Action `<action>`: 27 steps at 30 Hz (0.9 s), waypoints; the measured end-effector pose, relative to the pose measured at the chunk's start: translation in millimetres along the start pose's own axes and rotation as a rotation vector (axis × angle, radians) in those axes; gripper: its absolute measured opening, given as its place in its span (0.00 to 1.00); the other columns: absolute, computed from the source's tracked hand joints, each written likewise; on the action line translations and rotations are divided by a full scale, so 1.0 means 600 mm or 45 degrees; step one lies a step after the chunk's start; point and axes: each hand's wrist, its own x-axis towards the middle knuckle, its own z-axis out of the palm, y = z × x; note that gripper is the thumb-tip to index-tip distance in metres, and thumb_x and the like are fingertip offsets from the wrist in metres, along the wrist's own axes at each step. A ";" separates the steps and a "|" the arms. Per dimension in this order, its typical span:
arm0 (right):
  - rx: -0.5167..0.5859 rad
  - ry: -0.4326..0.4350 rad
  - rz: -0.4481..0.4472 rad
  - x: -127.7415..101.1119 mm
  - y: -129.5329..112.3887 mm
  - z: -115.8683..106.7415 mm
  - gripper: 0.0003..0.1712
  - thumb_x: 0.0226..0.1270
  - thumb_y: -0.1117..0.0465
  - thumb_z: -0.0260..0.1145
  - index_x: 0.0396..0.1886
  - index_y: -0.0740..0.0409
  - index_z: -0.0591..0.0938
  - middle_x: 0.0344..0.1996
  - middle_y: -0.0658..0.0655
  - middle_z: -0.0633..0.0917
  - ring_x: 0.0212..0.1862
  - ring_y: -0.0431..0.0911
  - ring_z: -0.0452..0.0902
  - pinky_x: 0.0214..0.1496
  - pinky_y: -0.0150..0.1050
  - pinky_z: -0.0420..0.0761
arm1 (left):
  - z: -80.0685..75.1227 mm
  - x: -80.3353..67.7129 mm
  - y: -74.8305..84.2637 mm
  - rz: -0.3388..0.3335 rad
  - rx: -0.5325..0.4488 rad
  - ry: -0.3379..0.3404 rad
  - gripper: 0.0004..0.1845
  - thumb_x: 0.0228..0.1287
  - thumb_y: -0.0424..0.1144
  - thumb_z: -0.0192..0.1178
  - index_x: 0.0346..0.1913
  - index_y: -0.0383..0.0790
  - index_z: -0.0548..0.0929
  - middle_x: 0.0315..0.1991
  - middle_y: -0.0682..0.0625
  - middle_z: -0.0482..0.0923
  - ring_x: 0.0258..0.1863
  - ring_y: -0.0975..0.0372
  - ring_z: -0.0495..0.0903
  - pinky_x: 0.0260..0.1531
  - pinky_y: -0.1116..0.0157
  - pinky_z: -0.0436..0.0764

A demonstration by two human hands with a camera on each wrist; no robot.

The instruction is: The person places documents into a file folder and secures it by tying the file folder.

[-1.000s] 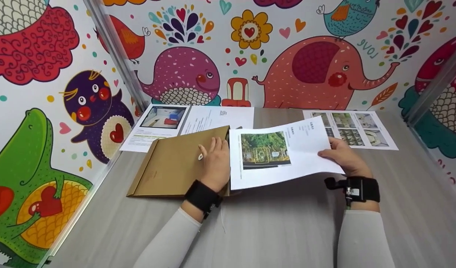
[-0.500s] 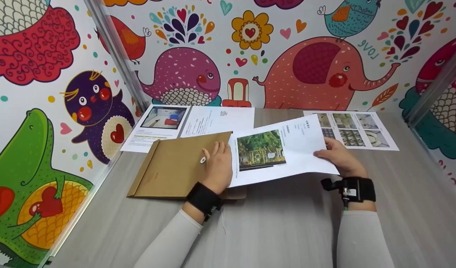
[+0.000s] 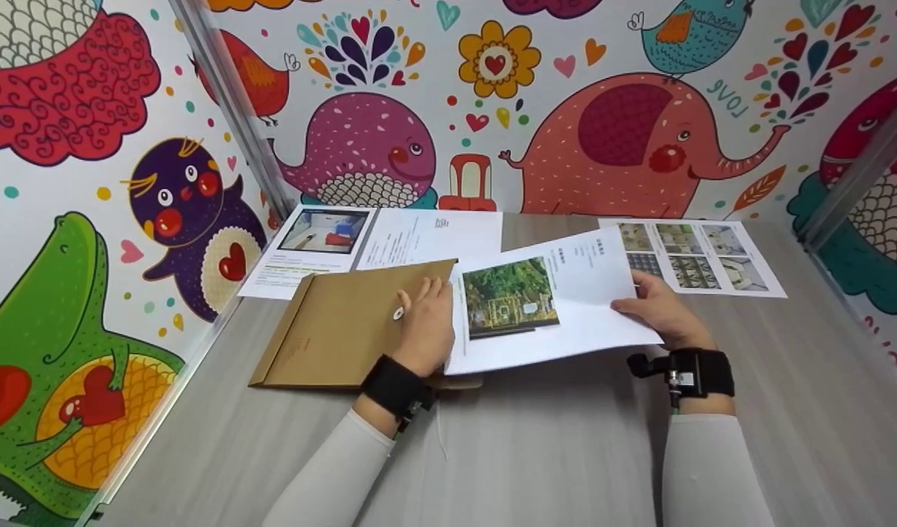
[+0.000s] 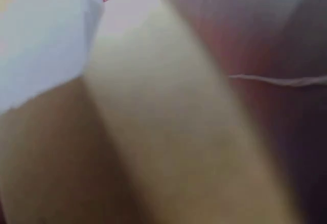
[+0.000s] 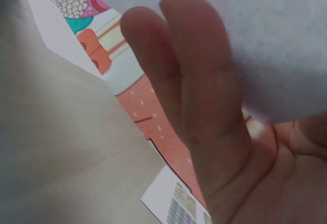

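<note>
The right hand (image 3: pixel 657 311) is pinching the right edge of a white printed sheet bearing a green photo (image 3: pixel 547 307), feeding its left edge toward the flat brown kraft-paper envelope (image 3: pixel 342 326) on the grey table (image 3: pixel 565 446). The left hand (image 3: pixel 426 326) is resting on the envelope mouth, fingers extended, steadying it. Judged next requirement: keeping the sheet aligned with the opening.

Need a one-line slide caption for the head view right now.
Left hand rests on a brown envelope while the right hand holds a printed sheet at its opening.
</note>
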 end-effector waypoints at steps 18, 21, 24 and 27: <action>0.158 -0.023 -0.004 0.014 0.014 0.013 0.28 0.73 0.75 0.60 0.70 0.75 0.68 0.40 0.47 0.89 0.37 0.40 0.89 0.40 0.32 0.88 | -0.007 0.003 -0.008 0.009 -0.054 -0.026 0.30 0.70 0.18 0.47 0.75 0.27 0.72 0.77 0.31 0.69 0.80 0.39 0.64 0.75 0.25 0.52; 0.199 -0.042 0.007 0.016 0.010 0.023 0.30 0.73 0.74 0.61 0.73 0.74 0.66 0.42 0.48 0.88 0.39 0.41 0.90 0.41 0.34 0.89 | -0.006 0.002 -0.008 0.003 -0.068 -0.026 0.30 0.70 0.19 0.46 0.75 0.28 0.72 0.77 0.32 0.68 0.81 0.39 0.63 0.75 0.25 0.51; 0.242 -0.051 0.019 0.020 0.005 0.037 0.34 0.74 0.73 0.62 0.76 0.73 0.64 0.44 0.49 0.88 0.40 0.43 0.90 0.42 0.35 0.89 | -0.006 0.001 -0.007 -0.001 -0.070 -0.038 0.31 0.71 0.19 0.46 0.76 0.28 0.71 0.78 0.32 0.67 0.81 0.39 0.62 0.76 0.25 0.49; 0.286 -0.068 0.008 0.028 0.003 0.059 0.34 0.73 0.73 0.63 0.76 0.71 0.64 0.44 0.50 0.88 0.41 0.43 0.90 0.42 0.35 0.90 | -0.006 -0.002 -0.004 0.005 -0.051 -0.044 0.30 0.73 0.18 0.45 0.77 0.28 0.70 0.79 0.32 0.66 0.82 0.40 0.62 0.76 0.25 0.48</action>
